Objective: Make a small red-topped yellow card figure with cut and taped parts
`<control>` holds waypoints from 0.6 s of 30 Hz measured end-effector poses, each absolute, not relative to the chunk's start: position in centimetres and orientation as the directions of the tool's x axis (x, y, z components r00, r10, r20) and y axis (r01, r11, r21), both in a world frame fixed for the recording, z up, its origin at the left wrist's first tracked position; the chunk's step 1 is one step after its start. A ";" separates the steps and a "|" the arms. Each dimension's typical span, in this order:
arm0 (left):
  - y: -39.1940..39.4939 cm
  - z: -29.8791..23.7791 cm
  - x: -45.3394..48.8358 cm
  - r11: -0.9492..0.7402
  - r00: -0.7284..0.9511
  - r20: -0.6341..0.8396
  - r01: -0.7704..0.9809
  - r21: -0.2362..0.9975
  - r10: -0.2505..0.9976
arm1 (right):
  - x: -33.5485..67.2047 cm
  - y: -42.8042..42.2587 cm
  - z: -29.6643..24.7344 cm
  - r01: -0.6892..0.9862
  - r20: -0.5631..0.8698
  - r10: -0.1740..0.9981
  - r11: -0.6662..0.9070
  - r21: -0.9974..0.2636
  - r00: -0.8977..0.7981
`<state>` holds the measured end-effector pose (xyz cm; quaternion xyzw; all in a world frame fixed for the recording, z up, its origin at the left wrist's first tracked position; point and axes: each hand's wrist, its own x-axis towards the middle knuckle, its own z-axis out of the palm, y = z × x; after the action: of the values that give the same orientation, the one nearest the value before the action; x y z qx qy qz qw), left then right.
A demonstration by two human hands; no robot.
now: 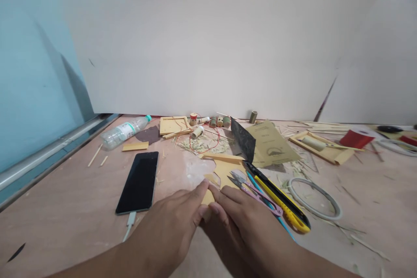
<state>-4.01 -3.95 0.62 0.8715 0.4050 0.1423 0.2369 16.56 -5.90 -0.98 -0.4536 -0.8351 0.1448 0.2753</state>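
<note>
My left hand [179,215] and my right hand [239,213] meet at the front middle of the table. Between them the fingers and thumbs pinch a small piece of yellow card [207,199], most of it covered by my fingers. Just beyond lies a larger yellow card sheet [228,171] with a cut-out edge. Close to my right hand are pink-handled thread snips [257,193], a light blue pen-like stick [252,180] and a yellow and black utility knife [280,200]. A black phone [138,182] with a white cable rests left of my left hand.
A plastic bottle [125,132] lies at the back left. Sandpaper sheets [272,145], bamboo pieces [197,132] and shavings are strewn along the back. On the right are a tape roll [314,198], a wooden frame [321,147] and a red spool [356,139]. A white board [228,56] stands behind.
</note>
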 end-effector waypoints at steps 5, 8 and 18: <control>-3.7 0.5 -4.0 -0.544 0.628 0.048 0.632 0.552 0.777 | 17.1 -5.9 -0.2 0.719 0.295 0.836 0.549 -0.427 -0.463; -3.7 0.5 -4.1 -0.556 0.628 0.067 0.627 0.545 0.775 | 18.3 -5.4 -0.1 0.715 0.304 0.840 0.542 -0.442 -0.449; -3.8 0.8 -4.2 -0.450 0.576 0.035 0.598 0.663 0.817 | 18.9 -4.3 -0.5 0.444 0.303 0.864 0.473 -0.761 -0.402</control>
<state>-4.24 -3.82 0.77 0.8327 0.4246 0.1778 0.3077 18.88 -4.29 -0.52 -0.4179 -0.7825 0.2979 0.3526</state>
